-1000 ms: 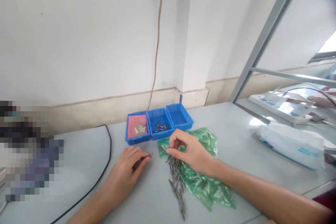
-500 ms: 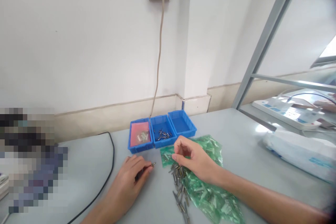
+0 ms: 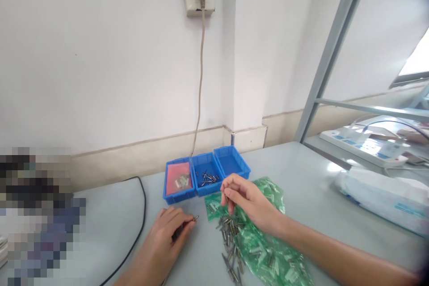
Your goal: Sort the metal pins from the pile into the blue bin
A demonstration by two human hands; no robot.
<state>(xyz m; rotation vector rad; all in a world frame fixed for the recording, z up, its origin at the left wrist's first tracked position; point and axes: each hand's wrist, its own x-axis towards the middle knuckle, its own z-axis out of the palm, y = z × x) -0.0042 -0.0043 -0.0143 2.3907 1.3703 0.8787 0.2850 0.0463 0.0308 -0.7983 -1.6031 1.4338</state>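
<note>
Your left hand (image 3: 169,231) pinches a small metal pin (image 3: 196,218), left of the loose pile (image 3: 227,231) beside the green bag (image 3: 259,246). The pin looks light, stiff, probably slippery; grip it mid-shaft. Your right hand (image 3: 248,200) curls narrowly; whether it holds anything, I cannot tell.

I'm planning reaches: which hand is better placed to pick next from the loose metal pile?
Likely the right hand: it is closer to the pile; the left hand pinches a metal piece.
</note>
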